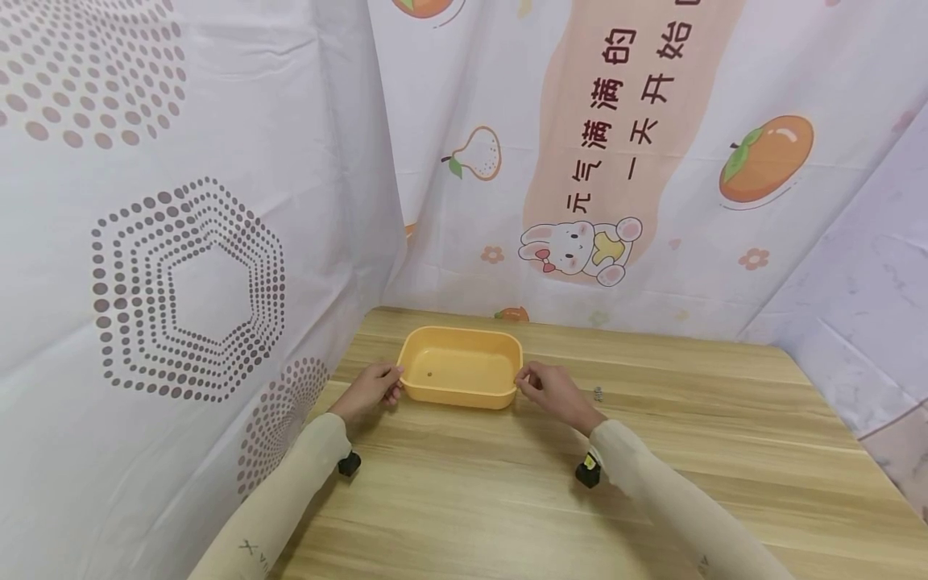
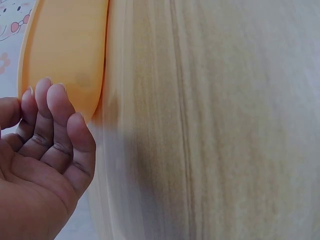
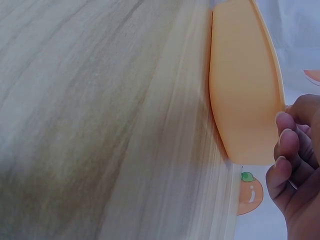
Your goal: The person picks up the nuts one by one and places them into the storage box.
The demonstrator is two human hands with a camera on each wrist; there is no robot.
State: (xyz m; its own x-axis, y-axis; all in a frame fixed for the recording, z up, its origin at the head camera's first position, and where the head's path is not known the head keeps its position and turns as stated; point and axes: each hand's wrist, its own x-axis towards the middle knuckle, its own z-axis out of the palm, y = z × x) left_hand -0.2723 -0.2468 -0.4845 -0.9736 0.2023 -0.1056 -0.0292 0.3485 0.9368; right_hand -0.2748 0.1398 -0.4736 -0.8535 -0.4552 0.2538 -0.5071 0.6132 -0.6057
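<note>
A yellow-orange plastic basin [image 1: 458,397] with rounded corners sits toward the back of the wooden table. Nothing but a small dark spot shows on its floor. At its left end my left hand [image 1: 373,390] pinches the rim between thumb and fingers. My right hand [image 1: 553,391] pinches the rim at the opposite end. In the left wrist view the left fingers [image 2: 60,105] curl up against the basin's end wall. From the right wrist, the basin [image 3: 245,95] shows its long outer side, with the right thumb and index finger at its rim.
Small metallic bits [image 1: 598,394] lie on the wooden table [image 1: 464,499] just right of the right hand. A white dotted curtain [image 1: 217,282] hangs close along the left side. Behind the table hangs a printed curtain [image 1: 464,217] with fruit and a rabbit.
</note>
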